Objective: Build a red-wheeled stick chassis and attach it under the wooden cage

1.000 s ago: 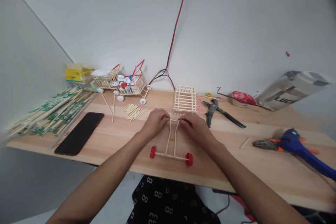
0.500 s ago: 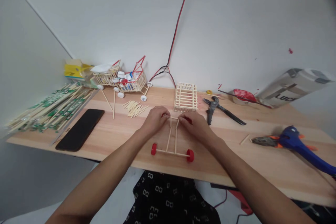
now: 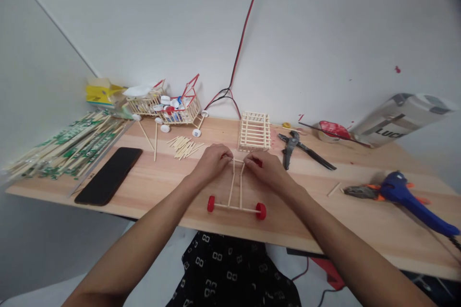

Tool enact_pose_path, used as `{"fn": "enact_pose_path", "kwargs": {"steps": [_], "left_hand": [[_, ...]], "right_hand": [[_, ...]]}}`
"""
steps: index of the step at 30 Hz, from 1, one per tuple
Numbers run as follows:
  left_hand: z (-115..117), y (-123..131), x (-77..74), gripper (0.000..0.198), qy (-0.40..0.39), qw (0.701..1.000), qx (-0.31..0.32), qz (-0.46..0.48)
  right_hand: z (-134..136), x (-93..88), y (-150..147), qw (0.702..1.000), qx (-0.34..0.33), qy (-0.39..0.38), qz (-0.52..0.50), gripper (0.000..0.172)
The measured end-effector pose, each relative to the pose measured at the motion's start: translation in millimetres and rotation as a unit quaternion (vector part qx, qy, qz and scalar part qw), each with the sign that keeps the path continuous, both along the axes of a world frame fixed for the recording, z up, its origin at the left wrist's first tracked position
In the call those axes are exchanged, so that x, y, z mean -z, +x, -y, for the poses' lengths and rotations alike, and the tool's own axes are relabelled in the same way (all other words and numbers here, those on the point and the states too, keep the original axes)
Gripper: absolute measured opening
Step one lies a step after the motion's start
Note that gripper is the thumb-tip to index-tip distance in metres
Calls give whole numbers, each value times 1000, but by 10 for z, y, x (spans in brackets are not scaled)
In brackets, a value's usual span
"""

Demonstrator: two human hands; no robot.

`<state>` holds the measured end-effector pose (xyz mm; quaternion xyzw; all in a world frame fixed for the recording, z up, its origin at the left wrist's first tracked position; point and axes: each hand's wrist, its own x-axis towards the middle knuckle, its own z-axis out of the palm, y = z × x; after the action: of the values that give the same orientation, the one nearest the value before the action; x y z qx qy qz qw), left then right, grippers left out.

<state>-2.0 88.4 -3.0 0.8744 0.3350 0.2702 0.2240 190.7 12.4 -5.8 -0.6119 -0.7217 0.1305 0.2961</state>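
Between my hands lies a stick frame (image 3: pixel 241 192) of thin wooden sticks, with a red bottle-cap wheel (image 3: pixel 261 211) on the right of its near axle and another red wheel (image 3: pixel 211 204) on the left. My left hand (image 3: pixel 215 162) pinches the far left corner of the frame, fingers closed. Opposite it, my right hand (image 3: pixel 262 165) has its fingers closed at the far right corner. A short crossbar spans the gap between my fingertips; whatever sits under the fingers is hidden. Just beyond my right hand stands a slatted stick basket (image 3: pixel 254 130).
Left are a phone (image 3: pixel 109 176), bundled sticks (image 3: pixel 79 141) and cut sticks (image 3: pixel 184 147). Two wheeled stick carts stand behind, one a cart with caps (image 3: pixel 180 110). Right lie dark pliers (image 3: pixel 292 146), orange-handled pliers (image 3: pixel 362 191), a blue glue gun (image 3: pixel 406 199) and a red-stained cup (image 3: pixel 333 132).
My hands keep the same hold on the frame's far corners. The view has shifted very slightly; nothing else has visibly moved.
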Motion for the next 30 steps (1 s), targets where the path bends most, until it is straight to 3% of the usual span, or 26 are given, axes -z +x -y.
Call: {"fn": "enact_pose_path", "kwargs": {"steps": [9,18,30], "left_hand": [[-9,-46,-47,16,-4,999,47,-16],[-10,52,-73,17,-5,999,28,-42],[-56,62,-156,17,-39,996,67,-53]], "right_hand": [[10,4,-15,1000,4,1,-7,23],[11,12,-15,1000,4,1,-18,19],[9,-10,-17,999,3,-16,-42,16]]}}
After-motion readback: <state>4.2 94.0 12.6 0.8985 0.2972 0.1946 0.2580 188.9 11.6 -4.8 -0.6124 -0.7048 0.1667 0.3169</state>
